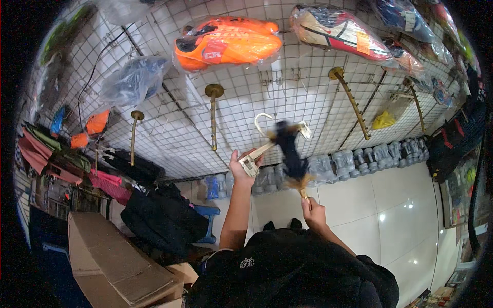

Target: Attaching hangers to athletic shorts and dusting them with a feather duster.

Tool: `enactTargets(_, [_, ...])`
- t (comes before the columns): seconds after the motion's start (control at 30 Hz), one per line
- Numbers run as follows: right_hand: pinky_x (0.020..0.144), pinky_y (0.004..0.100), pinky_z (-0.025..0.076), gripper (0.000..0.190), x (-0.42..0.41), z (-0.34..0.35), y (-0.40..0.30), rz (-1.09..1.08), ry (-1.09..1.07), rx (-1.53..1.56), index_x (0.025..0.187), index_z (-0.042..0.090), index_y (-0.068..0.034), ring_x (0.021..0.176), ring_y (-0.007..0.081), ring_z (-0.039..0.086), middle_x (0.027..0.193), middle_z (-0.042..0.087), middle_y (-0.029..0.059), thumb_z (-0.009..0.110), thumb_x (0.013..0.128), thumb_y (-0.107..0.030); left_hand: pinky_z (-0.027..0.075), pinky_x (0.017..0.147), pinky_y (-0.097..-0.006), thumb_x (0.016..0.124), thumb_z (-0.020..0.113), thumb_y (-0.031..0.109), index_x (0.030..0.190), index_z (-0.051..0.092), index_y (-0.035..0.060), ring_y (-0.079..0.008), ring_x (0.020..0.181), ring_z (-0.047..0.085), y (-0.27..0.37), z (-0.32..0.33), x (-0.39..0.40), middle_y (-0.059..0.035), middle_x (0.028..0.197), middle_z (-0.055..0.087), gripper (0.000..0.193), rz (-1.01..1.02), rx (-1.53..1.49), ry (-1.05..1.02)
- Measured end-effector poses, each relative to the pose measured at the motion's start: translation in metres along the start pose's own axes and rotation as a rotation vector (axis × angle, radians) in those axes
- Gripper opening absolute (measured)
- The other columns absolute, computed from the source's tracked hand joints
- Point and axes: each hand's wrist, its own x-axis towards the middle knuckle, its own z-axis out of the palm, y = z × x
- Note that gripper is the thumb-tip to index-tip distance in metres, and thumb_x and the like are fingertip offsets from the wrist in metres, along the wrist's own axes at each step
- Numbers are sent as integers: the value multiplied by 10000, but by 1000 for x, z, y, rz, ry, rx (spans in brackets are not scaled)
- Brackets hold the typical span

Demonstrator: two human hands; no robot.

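My left hand [239, 169] grips one end of a cream plastic clip hanger [263, 149], its hook pointing up toward the wire grid. In my right hand [315, 216] is the handle of a feather duster [291, 151] with dark feathers and a tan fringe near the grip. The duster's blurred head lies across the middle of the hanger and hides part of its bar. Beyond the feathers, the hanger's far clip [305, 130] is visible.
A wire grid wall [246, 92] carries brass display arms [213, 115] and plastic-wrapped shoes [231, 45]. Grey dumbbells [362, 161] line its foot. Dark garments [165, 215] hang at the left, near a blue stool [210, 223] and a cardboard box [115, 261].
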Motion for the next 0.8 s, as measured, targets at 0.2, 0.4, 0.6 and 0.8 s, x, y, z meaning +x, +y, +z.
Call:
enactTargets(0.2, [423, 364, 423, 211, -15, 0, 4, -399, -69, -185, 727, 512, -88, 449, 260, 542, 538, 548, 110, 569, 763, -288, 398, 811, -405, 785, 337, 457, 910, 546, 2, -305, 861, 520, 7, -7, 5, -159, 939, 561, 516, 22, -79, 10])
enactTargets(0.4, [422, 385, 406, 246, -6, -5, 9, -253, -27, -170, 688, 501, -59, 442, 307, 523, 504, 510, 134, 529, 788, -282, 425, 787, -407, 814, 274, 514, 926, 513, -68, -297, 844, 531, 2, 6, -9, -176, 913, 555, 639, 29, 54, 46])
enactTargets(0.6, [432, 400, 396, 269, 17, 0, -12, -402, 62, -161, 677, 494, -43, 486, 355, 516, 521, 510, 168, 504, 804, -280, 471, 705, -400, 813, 292, 516, 881, 527, -53, -304, 760, 552, -2, -12, -4, -182, 836, 566, 619, 21, 18, -40])
enactTargets(0.8, [417, 410, 394, 270, 53, 0, -16, -241, 166, -197, 694, 516, -56, 476, 346, 524, 526, 523, 162, 526, 787, -309, 458, 711, -432, 783, 355, 495, 928, 475, -100, -343, 746, 554, -3, -4, -15, -217, 855, 554, 624, 0, 85, 24])
